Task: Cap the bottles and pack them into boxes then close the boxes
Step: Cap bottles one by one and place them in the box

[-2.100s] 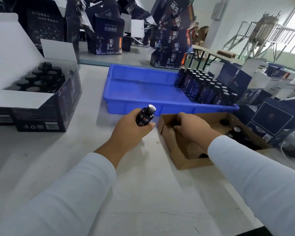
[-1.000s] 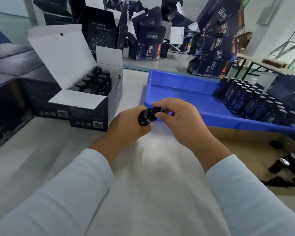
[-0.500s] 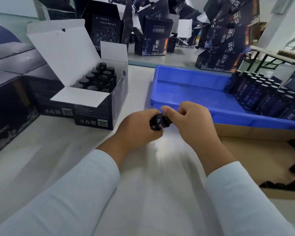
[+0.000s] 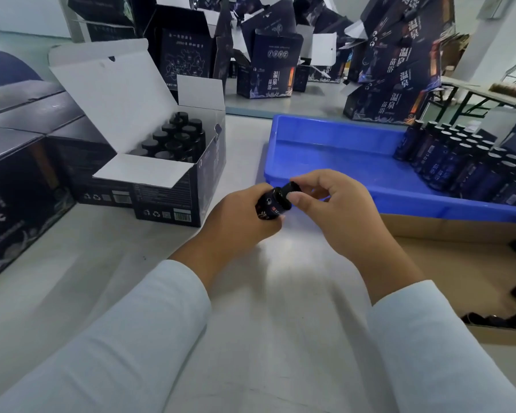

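At frame centre our left hand point(image 4: 239, 222) grips the small, likely slick bottle point(image 4: 270, 205) by its body while right hand point(image 4: 334, 210) fingertips pinch its cap point(image 4: 291, 190).

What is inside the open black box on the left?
The open black box holds upright capped bottles; only their black caps show. Bottle bodies and the near rows are hidden by flaps.

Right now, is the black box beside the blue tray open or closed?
Open. The black box has its white lid flap raised and a side flap folded outward, so the capped bottles inside show.
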